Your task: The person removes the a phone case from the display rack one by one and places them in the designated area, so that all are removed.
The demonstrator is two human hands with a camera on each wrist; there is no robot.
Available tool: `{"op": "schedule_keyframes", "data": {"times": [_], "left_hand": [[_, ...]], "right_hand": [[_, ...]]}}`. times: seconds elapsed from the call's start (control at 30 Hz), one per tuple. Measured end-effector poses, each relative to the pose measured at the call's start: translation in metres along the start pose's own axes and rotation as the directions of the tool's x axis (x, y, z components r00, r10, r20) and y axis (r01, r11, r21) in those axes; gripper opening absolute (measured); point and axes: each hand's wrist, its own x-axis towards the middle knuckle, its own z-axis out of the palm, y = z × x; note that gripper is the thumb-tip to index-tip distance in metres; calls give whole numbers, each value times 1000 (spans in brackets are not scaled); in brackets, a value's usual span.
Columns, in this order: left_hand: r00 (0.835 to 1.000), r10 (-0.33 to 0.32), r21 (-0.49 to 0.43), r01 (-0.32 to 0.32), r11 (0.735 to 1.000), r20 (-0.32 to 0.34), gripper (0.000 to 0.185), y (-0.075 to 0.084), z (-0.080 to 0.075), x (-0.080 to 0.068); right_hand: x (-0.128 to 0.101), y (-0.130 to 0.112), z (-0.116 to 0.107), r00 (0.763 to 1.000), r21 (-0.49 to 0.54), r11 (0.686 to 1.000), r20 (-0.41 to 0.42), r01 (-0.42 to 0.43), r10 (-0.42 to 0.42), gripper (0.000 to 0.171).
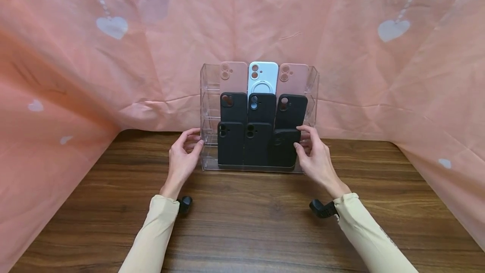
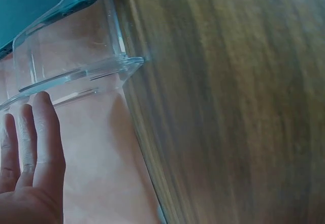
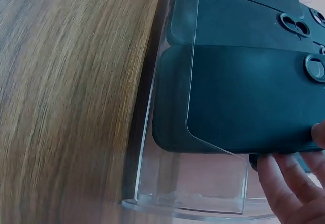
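A clear tiered display rack (image 1: 210,151) stands upright on the table, holding several phone cases. At its lower right, my right hand (image 1: 317,155) holds a black phone case (image 1: 285,151) by its right edge, thumb toward the front and fingers along the side. In the right wrist view this black case (image 3: 244,99) sits behind the rack's clear front lip and overlaps the case beside it. My left hand (image 1: 184,153) touches the rack's left side; its fingers (image 2: 48,137) look straight in the left wrist view, and nothing else is in it.
Behind the lower row stand more black cases (image 1: 261,108), then two pink cases (image 1: 234,80) and a white case (image 1: 263,75) with a ring on top. The wooden table (image 1: 242,222) extends in front. Pink cloth (image 1: 159,54) with white hearts hangs behind and at both sides.
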Motion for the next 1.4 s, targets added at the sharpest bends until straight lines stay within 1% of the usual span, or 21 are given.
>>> {"op": "schedule_keyframes", "data": {"times": [0.17,0.37,0.47,0.77,0.9,1.13,1.23,1.4], "left_hand": [[1000,7,16,-7,1000,-16,34,-2,0,-1],[1000,8,26,-7,1000,-22,33,-1,0,0],[1000,10,34,-9,999,-21,33,1,0,0],[1000,4,39,-3,999,-19,33,0,1,-1],[1000,6,44,-6,999,-16,34,0,2,-1],[1000,5,47,-5,999,-10,34,0,2,1],[1000,6,52,-5,999,-12,34,0,2,1],[1000,12,72,-11,997,-15,33,0,4,-1]], "right_hand": [[3,3,2,999,119,992,4,-33,33,47],[10,5,1,999,295,955,-18,-39,47,46],[13,2,-1,998,336,941,-37,-40,56,46],[24,-4,-14,998,311,950,-62,1,19,47],[29,-9,-21,996,332,943,-88,-1,32,48],[32,-19,-31,993,335,942,-111,-4,44,51],[30,-21,-32,995,342,939,-88,-21,54,51],[19,-19,-30,997,325,943,-17,-70,80,51]]}}
